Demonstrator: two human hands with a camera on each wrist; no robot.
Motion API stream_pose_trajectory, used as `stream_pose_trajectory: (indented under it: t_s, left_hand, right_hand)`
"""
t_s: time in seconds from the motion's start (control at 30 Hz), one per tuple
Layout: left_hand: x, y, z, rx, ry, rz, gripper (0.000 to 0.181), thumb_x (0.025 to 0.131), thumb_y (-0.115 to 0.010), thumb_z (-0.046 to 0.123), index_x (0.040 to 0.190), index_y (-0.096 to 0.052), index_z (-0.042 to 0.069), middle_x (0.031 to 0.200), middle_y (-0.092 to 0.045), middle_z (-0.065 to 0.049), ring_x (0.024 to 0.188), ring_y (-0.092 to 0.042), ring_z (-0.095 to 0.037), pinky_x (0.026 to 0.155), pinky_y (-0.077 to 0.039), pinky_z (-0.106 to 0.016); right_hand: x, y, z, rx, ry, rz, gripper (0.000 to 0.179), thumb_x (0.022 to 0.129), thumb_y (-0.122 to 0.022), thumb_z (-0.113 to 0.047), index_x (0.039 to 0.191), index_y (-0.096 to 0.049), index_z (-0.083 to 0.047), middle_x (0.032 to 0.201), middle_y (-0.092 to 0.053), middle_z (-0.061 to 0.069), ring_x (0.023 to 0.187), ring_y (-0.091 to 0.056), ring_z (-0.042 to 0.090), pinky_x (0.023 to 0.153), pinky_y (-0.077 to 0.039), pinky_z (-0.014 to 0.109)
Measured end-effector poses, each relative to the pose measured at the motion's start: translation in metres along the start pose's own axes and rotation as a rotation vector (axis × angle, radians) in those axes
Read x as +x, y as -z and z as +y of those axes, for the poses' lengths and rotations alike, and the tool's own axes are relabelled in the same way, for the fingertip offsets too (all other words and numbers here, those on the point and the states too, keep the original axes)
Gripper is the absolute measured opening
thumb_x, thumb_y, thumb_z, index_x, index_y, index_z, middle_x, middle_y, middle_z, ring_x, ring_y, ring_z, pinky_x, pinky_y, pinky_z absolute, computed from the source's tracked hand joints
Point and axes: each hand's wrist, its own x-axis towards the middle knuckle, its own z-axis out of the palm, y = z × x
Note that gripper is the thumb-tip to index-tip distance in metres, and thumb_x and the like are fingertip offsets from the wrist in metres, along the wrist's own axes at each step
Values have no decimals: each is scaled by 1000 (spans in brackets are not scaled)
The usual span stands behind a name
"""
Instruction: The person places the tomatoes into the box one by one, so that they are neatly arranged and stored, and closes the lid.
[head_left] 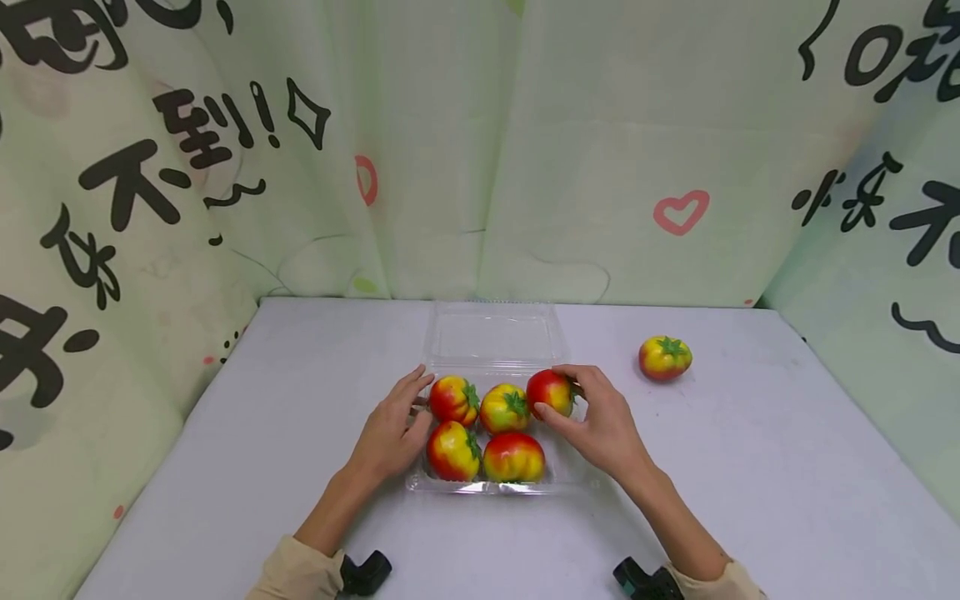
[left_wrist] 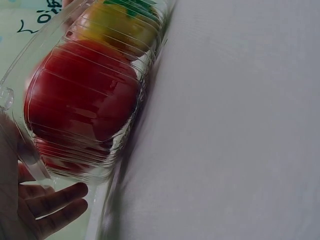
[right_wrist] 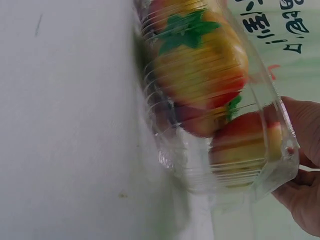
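Note:
A clear plastic clamshell box [head_left: 489, 488] lies with its lid [head_left: 495, 333] folded back. Several red-and-yellow tomatoes with green leafy tops sit inside, among them one at the front right [head_left: 514, 457] and one at the back middle [head_left: 504, 408]. My right hand [head_left: 600, 421] grips another tomato [head_left: 550, 392] between thumb and fingers at the box's back right corner. At the box's left side is my left hand [head_left: 393, 425], its fingers loosely extended beside the back left tomato [head_left: 453, 400]. In the left wrist view, the left fingers [left_wrist: 57, 205] show spread near the box's end.
One more tomato [head_left: 665, 358] lies on the white table [head_left: 750, 467], right of the box. A pale green curtain [head_left: 600, 167] with black lettering surrounds the table's back and sides. Black wrist devices [head_left: 365, 573] are worn on both forearms.

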Motion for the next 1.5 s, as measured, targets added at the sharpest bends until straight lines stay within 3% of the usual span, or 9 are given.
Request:
stream_pose_trajectory:
  t_s: [0.47,0.9,1.2,1.4,1.5]
  left_hand:
    - [1,3,1,-3,-13,3,55,92,-57,10,145,-51,-4,157,-44,-19,111,-68,-32,97,-56,-48]
    - [1,2,0,-11,-12,-4,56,91,-57,10,146,-51,-5,157,-44,-19,111,-68,-32,97,-56,-47]
    - [1,2,-1,-3,-46,16,59,92,-56,8,150,-47,0,155,-46,-20,107,-69,-32,98,-56,-50]
    - [2,2,-2,0,-93,31,62,92,-54,6,153,-45,9,154,-50,-15,103,-69,-29,95,-58,-49]
    - [2,2,-1,10,-101,30,62,92,-54,6,153,-47,13,154,-50,-13,109,-68,-30,94,-58,-48]
  right_hand:
    - [2,-11,6,-75,-11,-83,52,84,-84,-18,128,-61,-3,124,-63,14,110,-61,30,94,-57,51]
    - [0,-5,3,-67,-62,-78,58,85,-83,-27,133,-61,-4,131,-62,16,117,-60,34,95,-57,53]
    - [0,6,3,-84,-72,-41,56,89,-79,-26,134,-60,0,133,-61,20,121,-60,37,100,-53,56]
    - [-1,12,9,-106,-84,-16,55,90,-78,-30,133,-61,0,132,-61,21,120,-61,38,99,-54,56]
    - [-2,15,12,-111,-88,-7,55,91,-77,-30,134,-60,0,132,-61,21,120,-61,38,100,-53,56]
